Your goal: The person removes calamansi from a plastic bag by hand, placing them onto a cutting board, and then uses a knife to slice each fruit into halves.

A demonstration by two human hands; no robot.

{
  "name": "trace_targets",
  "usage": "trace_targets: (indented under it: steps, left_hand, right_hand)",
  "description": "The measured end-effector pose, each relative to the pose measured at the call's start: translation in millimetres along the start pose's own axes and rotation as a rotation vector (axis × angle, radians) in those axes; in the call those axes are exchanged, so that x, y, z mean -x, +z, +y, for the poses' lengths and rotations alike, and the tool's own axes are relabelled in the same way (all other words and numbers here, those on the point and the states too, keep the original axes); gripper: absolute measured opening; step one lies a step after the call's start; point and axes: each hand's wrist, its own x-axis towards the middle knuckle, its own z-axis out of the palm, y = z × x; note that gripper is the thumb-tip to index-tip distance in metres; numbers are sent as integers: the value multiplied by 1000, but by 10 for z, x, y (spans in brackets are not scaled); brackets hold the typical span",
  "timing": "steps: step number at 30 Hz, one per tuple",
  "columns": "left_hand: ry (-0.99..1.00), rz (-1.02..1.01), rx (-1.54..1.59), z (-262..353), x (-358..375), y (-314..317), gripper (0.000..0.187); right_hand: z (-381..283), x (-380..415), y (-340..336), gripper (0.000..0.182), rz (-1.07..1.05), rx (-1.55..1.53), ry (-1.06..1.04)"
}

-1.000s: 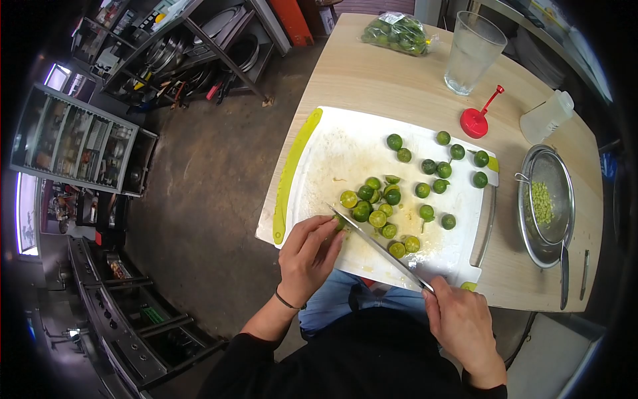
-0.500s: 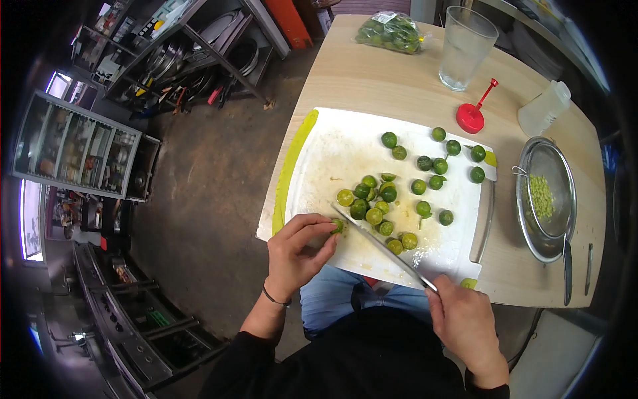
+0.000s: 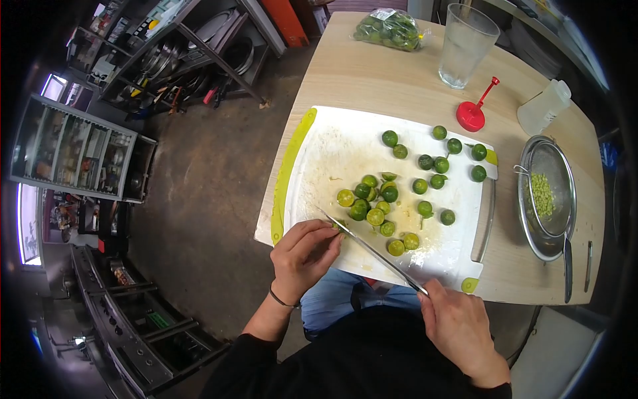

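Observation:
My left hand [image 3: 306,253] pinches a small green lime [image 3: 337,225] against the cutting board [image 3: 319,153], near its front left. The fingers and the blade hide most of that lime. In my right hand [image 3: 458,326] is the handle of a knife [image 3: 382,258]; its blade slants up to the left and lies over the held lime. Just beyond the blade sits a cluster of cut limes [image 3: 375,217], some with pale cut faces up. Several whole green limes [image 3: 420,185] are scattered over the board's right half.
A strainer [image 3: 558,193] with pale green bits rests on a metal bowl [image 3: 531,223] at the right. Behind the board stand a red cap with a spout [image 3: 470,116], a plastic bottle [image 3: 545,108], a glass [image 3: 465,46] and a bag of limes [image 3: 387,30]. A thin dark stick [image 3: 589,266] lies at the right edge.
The knife has moved left, and its blade is now over the lime in my left hand. My right hand has shifted slightly left with it.

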Motion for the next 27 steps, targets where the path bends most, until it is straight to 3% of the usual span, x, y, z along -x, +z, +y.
trace_targets:
  steps: [12,17,20,27]
  left_hand:
    - [38,-12,38,-31,-13,-3,18]
    - [72,-18,20,-29,-28,-2,18]
    - [60,0,-21,-32,-18,13,18]
    - [56,9,30,-39,32,17,18]
  right_hand:
    - [-77,-138,-52,15,-67,50,8]
    - [-218,-563,139,5,59,4,-133]
    - [-343,-768,141,6,32,25,-136]
    - [-233,-408,-24,8,-11,25,-82]
